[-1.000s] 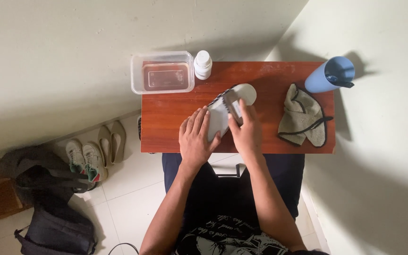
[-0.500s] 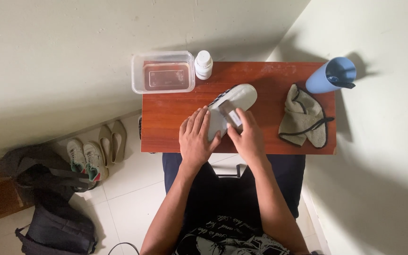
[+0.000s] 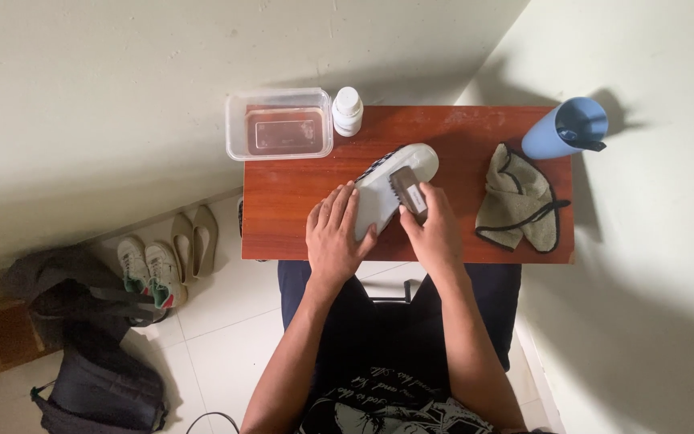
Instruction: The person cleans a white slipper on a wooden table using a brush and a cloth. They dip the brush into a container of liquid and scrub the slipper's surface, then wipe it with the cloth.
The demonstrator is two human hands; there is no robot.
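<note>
Red-brown wood forms the small table at which we sit, and on it, near the middle, lies the white shoe, sole up and slanted from the near left towards the far right. Our left hand lies flat on the shoe's near end, fingers spread and pressing down. Our right hand pinches a small brush between thumb and fingers, the brush resting on the sole.

At the far left corner a clear plastic tub overhangs the table's left edge, and a white bottle stands just beside it. To the right of the shoe lies a crumpled olive cloth with dark trim, well apart from the right hand. A blue cup stands at the far right corner, near the cloth.

We note bare wood between the tub and the left hand, and between the brush and the cloth. The table's far edge meets one wall and its right edge meets the other. On the floor to the left we see pairs of shoes and dark bags.
</note>
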